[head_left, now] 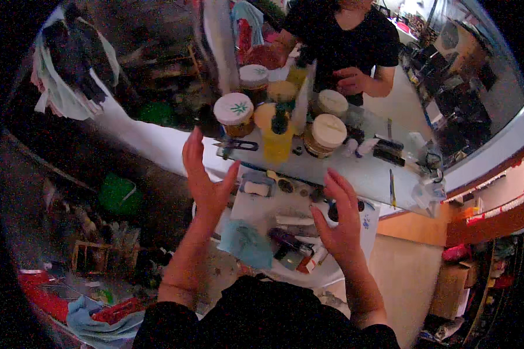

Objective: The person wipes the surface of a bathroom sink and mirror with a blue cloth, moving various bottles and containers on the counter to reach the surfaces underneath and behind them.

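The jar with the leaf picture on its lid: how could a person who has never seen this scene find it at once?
Start at the long pale counter that runs between the two people. A cluster of white-lidded jars stands on it, and the jar is the leftmost one, just above the left hand. Only its lid bears a green leaf picture; the lids of its neighbours look plain.

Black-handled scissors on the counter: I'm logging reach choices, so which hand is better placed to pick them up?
Probably the left hand: open, empty, its fingertips just below the scissors. The right hand is also open but farther off.
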`<action>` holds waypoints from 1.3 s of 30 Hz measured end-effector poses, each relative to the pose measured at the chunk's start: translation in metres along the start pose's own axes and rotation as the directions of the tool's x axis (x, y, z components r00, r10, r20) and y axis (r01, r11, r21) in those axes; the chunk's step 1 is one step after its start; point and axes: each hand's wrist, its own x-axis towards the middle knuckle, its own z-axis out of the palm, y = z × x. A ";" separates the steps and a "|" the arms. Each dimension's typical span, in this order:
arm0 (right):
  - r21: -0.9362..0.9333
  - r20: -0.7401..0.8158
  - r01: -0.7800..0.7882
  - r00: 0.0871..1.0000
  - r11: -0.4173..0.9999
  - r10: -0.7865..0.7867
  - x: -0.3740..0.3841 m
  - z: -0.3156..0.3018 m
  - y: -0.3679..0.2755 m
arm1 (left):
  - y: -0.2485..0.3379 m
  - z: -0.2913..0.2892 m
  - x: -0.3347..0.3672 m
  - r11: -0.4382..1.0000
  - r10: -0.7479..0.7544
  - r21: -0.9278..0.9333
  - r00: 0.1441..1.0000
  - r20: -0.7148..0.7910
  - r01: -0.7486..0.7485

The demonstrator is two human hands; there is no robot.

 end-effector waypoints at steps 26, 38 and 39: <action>-0.104 -0.207 -0.112 0.974 0.988 0.089 0.061 0.076 -0.032 | -0.011 -0.007 0.072 0.957 -0.080 -0.245 0.952 0.294 0.156; 0.048 0.389 -0.490 0.812 0.870 0.436 -0.081 0.127 0.019 | -0.019 -0.080 -0.095 0.947 -0.183 -0.078 0.720 0.669 0.312; 0.053 0.395 -0.488 0.812 0.871 0.431 -0.085 0.143 0.030 | -0.029 -0.074 -0.115 0.934 -0.226 -0.061 0.712 0.665 0.353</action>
